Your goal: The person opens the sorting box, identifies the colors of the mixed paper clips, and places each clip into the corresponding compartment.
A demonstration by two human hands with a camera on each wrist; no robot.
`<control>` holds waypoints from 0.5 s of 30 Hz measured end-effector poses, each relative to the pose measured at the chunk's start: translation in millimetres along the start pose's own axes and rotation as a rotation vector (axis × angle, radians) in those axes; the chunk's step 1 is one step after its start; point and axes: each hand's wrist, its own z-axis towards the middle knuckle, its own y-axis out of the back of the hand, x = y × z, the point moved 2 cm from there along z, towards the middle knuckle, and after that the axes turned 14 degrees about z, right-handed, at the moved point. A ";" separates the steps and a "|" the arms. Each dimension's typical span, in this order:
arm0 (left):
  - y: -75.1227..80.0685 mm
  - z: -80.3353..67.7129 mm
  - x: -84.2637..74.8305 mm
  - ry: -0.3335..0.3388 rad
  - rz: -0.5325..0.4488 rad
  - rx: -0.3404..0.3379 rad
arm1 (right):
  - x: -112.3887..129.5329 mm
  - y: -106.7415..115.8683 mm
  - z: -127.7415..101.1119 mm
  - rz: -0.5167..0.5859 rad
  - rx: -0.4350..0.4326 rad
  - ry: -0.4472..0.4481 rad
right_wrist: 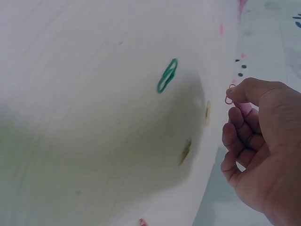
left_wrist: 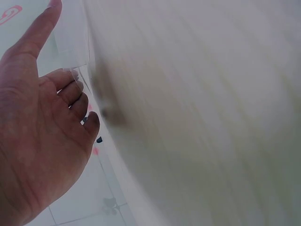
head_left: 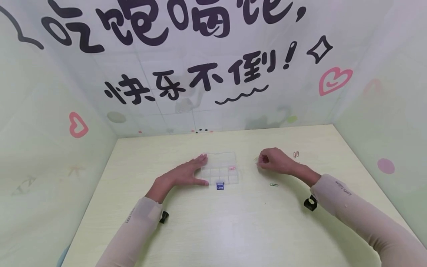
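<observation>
A clear plastic compartment box (head_left: 216, 173) lies on the table, its clear lid (head_left: 220, 158) folded back behind it. My left hand (head_left: 183, 172) rests along its left side, thumb near the front corner and fingers at the lid; in the left wrist view the thumb is straight. A pink paper clip (head_left: 232, 168) is in the box's right part. To the right of the box, my right hand (head_left: 275, 160) pinches a red paper clip (right_wrist: 229, 94) between thumb and finger. Near it lie a green paper clip (right_wrist: 167, 75) and two yellowish paper clips (right_wrist: 186, 152).
A blue piece (head_left: 220, 185) is at the box's front edge. Red paper clips (head_left: 295, 154) lie beyond my right wrist. Black bands (head_left: 311, 203) hang under both forearms. A printed curtain (head_left: 186, 111) stands behind the pale table (head_left: 213, 230) and along both sides.
</observation>
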 end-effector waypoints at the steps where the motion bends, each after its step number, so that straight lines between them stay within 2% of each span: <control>1: -0.1 -0.3 0.0 0.002 0.001 0.000 | 2.8 -1.3 1.5 0.002 0.000 0.004; 15: 0.2 -2.4 -1.4 0.001 0.000 -0.005 | 44.8 -17.9 22.6 0.005 0.025 0.057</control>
